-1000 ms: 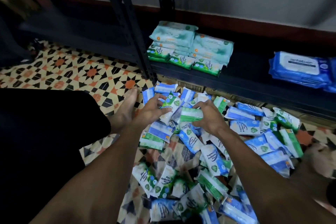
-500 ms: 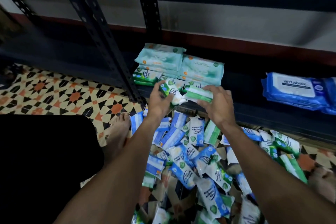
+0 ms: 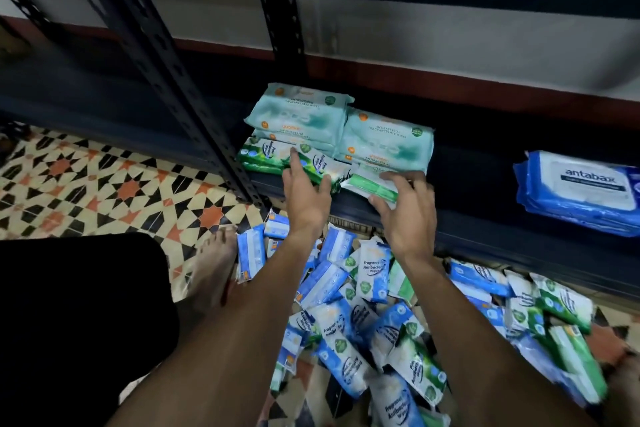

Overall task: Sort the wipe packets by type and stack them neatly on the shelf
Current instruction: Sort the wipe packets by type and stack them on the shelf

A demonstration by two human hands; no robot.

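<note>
Left hand (image 3: 306,198): fingers straight, resting on pine packet (image 3: 321,165) at shelf (image 3: 478,184) front. Right hand (image 3: 408,211): fingers grip green-striped packet (image 3: 369,185), just right of left fingers.

- Shelf (image 3: 485,166): two stacks of large packets (image 3: 346,128) side by side, directly behind a front row of small packets (image 3: 263,152).
- Wide packs (image 3: 581,191): same shelf, well apart to the right.
- Left hand (image 3: 304,194): fingers on the front row.
- Right hand (image 3: 405,208): just to the right, holding a single packet (image 3: 367,184) at the shelf's front edge.
- Loose pile (image 3: 363,322): on the floor before the shelf, beneath both forearms.
- Foot (image 3: 211,270): left of the pile.
</note>
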